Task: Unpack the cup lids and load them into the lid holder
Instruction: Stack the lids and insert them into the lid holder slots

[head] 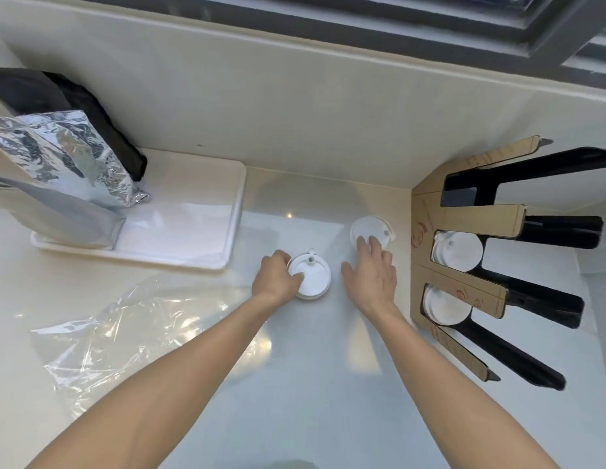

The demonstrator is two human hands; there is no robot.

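Two short stacks of white cup lids stand on the counter. My left hand (276, 277) grips the nearer lid stack (313, 275) from its left side, thumb on top. My right hand (372, 270) reaches over the counter with fingers spread, its fingertips touching the near edge of the farther lid stack (371, 228). At the right stands the lid holder (464, 216), cardboard with black dividers. White lids fill its middle slot (459, 252) and its nearer slot (445, 306). The far slot looks dark and unfilled.
A crumpled clear plastic wrapper (132, 326) lies at the left front. A white tray (193, 214) at the back left holds a foil bag (68, 154) and a dark bag (75, 99). A wall and a window frame run along the back.
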